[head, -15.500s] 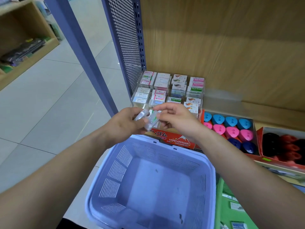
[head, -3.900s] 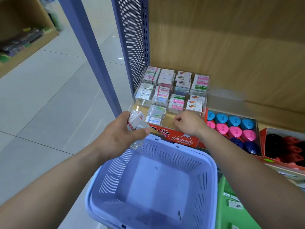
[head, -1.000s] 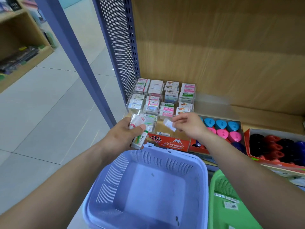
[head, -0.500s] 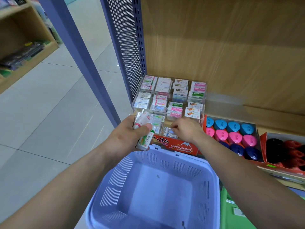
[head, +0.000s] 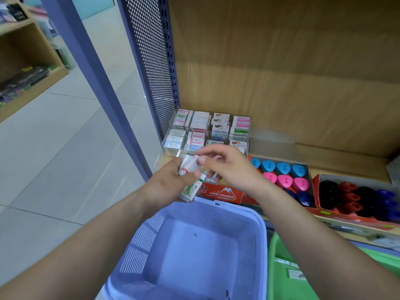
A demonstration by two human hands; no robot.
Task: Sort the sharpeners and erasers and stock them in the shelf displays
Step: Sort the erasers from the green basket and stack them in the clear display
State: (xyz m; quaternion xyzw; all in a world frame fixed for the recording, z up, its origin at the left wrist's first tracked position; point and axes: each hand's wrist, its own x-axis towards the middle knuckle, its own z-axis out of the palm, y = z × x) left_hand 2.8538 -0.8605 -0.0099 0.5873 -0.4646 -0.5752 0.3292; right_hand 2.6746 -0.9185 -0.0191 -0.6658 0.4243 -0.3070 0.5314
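left hand (head: 171,182) holds erasers (head: 190,178); right hand (head: 227,167) pinches the top one.

At six o'clock, a lilac basket (head: 142,241), slotted walls, dark specks inside. Just beside it at four o'clock, a green basket (head: 273,278) with white labels. At nine o'clock, pale floor tiles (head: 54,161). At eleven o'clock, a blue post (head: 97,83) and perforated panel (head: 151,61). At ten o'clock, a wooden rack (head: 36,86) of dark packets.
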